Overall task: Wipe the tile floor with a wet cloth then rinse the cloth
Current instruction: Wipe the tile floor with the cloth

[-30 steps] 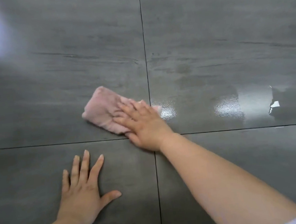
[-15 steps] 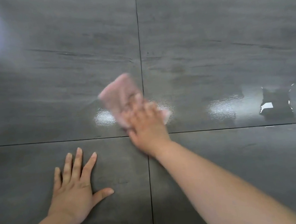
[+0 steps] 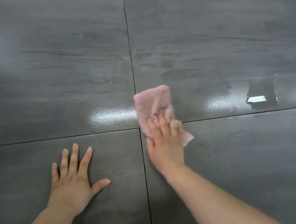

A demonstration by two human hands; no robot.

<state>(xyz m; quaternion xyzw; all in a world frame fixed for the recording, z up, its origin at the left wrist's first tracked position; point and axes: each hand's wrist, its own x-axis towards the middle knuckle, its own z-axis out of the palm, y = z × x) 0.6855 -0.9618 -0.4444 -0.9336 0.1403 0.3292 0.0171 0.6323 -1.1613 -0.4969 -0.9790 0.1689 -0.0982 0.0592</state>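
Right hand (image 3: 165, 147) lies flat on the pink cloth (image 3: 152, 101), fingers roughly straight though blurred, pressing it to the tile floor (image 3: 244, 165) where four tiles meet. As I judge it, the cloth's loose corner could bunch and slip from under the palm. The left hand (image 3: 73, 180), spread flat as a brace, might skid if the wet sheen (image 3: 111, 114) reaches it. The cloth looks soft and nappy. The tiles are dark grey, smooth and streaked.
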